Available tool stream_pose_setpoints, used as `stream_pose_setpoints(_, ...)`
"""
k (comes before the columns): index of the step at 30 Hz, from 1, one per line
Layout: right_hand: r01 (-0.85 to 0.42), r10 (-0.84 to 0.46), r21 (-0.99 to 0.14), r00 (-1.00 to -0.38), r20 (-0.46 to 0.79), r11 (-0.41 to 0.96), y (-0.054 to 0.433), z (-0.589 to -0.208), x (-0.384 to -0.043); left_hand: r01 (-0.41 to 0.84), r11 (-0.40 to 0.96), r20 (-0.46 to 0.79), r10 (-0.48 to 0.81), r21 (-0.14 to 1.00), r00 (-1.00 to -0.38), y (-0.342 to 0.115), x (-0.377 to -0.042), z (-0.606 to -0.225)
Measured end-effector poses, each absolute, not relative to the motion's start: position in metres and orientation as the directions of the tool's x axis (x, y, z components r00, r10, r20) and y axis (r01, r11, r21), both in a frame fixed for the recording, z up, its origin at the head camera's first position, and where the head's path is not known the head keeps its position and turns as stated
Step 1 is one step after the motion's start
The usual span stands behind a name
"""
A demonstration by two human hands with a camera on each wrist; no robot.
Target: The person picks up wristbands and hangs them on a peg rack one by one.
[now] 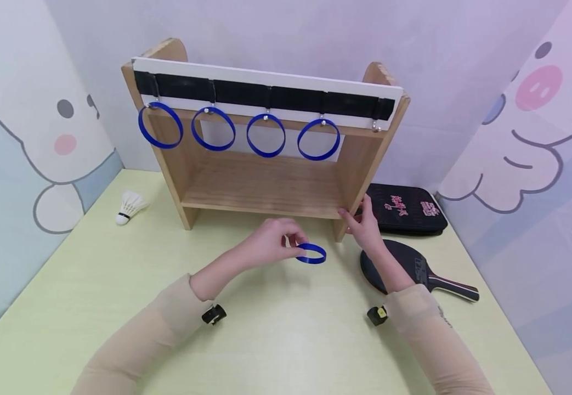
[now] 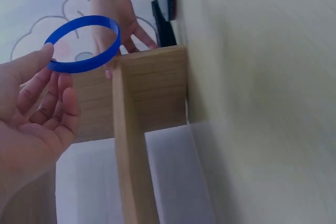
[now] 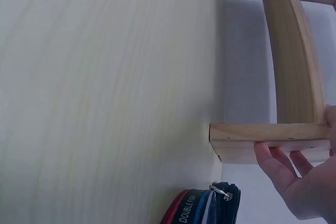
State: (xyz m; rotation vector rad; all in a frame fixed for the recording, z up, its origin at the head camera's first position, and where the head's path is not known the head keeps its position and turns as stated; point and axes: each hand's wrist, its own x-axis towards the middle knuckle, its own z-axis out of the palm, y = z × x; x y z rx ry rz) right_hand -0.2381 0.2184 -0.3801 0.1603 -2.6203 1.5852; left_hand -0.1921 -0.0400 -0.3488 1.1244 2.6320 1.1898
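Observation:
My left hand [image 1: 276, 241] pinches a blue ring [image 1: 319, 260] between thumb and fingers, in front of the wooden shelf [image 1: 261, 207] and above the table. The left wrist view shows this blue ring [image 2: 84, 66] at the fingertips. With my right hand [image 1: 366, 230] I grip the lower right side of the shelf; in the right wrist view the fingers [image 3: 273, 167] lie against the side panel's outer face. Several more blue rings [image 1: 266, 156] hang from small hooks on a white board [image 1: 266, 78] with a black strip. At the board's right end is a bare hook [image 1: 376, 128].
To the right of the shelf lies a black zip case [image 1: 404, 208] with pink lettering. A black table tennis bat [image 1: 394, 258] rests near my right forearm. On the left stands a white shuttlecock [image 1: 130, 207]. Walls with cartoon figures border the pale table [image 1: 286, 351].

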Motion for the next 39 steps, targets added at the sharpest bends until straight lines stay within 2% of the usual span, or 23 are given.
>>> stream_pose_setpoints(6, -0.151, -0.043, -0.866, -0.988, 0.148, 0.477, 0.226, -0.401, -0.251, 0.577, 0.421, 0.273, 0.589, 0.700, -0.761, -0.039, -0.187, -0.335)
stream_pose_setpoints(15, -0.160, -0.044, -0.871, -0.986, 0.158, 0.464, 0.227, -0.402, -0.251, 0.583, 0.324, 0.385, 0.504, 0.745, -0.773, -0.032, -0.184, -0.313)
stream_pose_setpoints(23, -0.154, -0.032, -0.879, -0.987, 0.157, 0.451, 0.226, -0.402, -0.251, 0.590, 0.177, 0.487, 0.407, 0.788, -0.773, -0.024, -0.182, -0.291)
stream_pose_setpoints(29, -0.169, -0.027, -0.868, -0.984, 0.176, 0.466, 0.226, -0.403, -0.251, 0.573, 0.106, 0.508, 0.351, 0.813, -0.786, -0.019, -0.181, -0.278)
stream_pose_setpoints(34, -0.170, -0.037, -0.862, -0.984, 0.174, 0.477, 0.225, -0.400, -0.248, 0.585, 0.045, 0.545, 0.313, 0.810, -0.778, -0.012, -0.181, -0.268)
stream_pose_setpoints(39, -0.177, -0.047, -0.868, -0.983, 0.175, 0.465, 0.226, -0.399, -0.249, 0.601, -0.091, 0.602, 0.254, 0.794, -0.757, -0.003, -0.187, -0.262)
